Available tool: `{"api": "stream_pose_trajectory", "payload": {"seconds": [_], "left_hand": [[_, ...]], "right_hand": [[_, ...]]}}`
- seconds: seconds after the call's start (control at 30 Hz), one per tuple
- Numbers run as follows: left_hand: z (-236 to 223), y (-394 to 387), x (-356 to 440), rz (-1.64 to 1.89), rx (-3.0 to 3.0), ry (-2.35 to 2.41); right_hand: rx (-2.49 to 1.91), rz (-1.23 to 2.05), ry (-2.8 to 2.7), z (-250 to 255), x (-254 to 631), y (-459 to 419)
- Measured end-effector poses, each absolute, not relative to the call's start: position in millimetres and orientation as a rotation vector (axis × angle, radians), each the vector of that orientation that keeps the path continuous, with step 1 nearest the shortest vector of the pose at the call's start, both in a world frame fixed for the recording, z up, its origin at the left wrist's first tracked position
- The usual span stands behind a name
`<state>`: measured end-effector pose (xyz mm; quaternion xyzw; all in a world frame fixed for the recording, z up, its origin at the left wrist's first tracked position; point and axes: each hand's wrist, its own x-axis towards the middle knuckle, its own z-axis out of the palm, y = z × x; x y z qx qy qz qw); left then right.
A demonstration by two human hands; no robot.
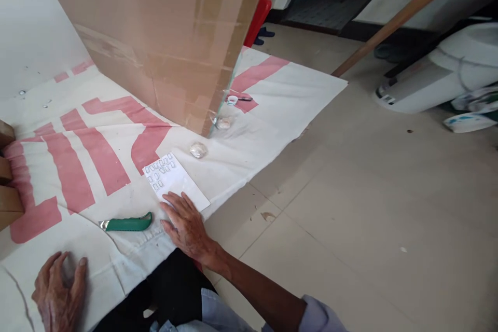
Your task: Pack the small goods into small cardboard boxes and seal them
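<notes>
My right hand (187, 228) lies flat with fingers stretched out on the white and red banner cloth (78, 166), its fingertips touching the near end of a white paper sheet (175, 179) printed with small boxes. A green-handled utility knife (126, 224) lies just left of that hand. My left hand (58, 293) rests on the cloth at the bottom left, fingers spread and slightly curled, holding nothing.
A large taped cardboard box (163, 31) stands on the cloth ahead. Two small clear plastic bags (198, 150) lie near its corner, and a tape roll (232, 99) beyond. Cardboard pieces (8, 187) sit at the left edge. A wooden pole (404, 13) and white appliance (431, 80) are at right on tiled floor.
</notes>
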<state>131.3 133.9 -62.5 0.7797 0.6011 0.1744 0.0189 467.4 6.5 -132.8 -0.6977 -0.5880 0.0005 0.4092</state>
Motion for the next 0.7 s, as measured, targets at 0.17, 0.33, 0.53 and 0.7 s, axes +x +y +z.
{"api": "stream_pose_trajectory", "payload": {"seconds": [0.17,0.33,0.53,0.7], "left_hand": [[-75,130,128,0.708,2.391,1.816],[-80,100,133,0.738,2.245,1.766],[-98,90,129,0.797,2.134,1.788],[-104,81,135,0.936,2.088,1.784]], "right_hand": [[-1.834,-0.141,-1.293,-121,533,9],[-1.949,-0.179,-1.193,-140,602,5],[-1.870,-0.160,-1.331,-177,570,8],[-1.804,-0.128,-1.475,-172,522,-10]]}}
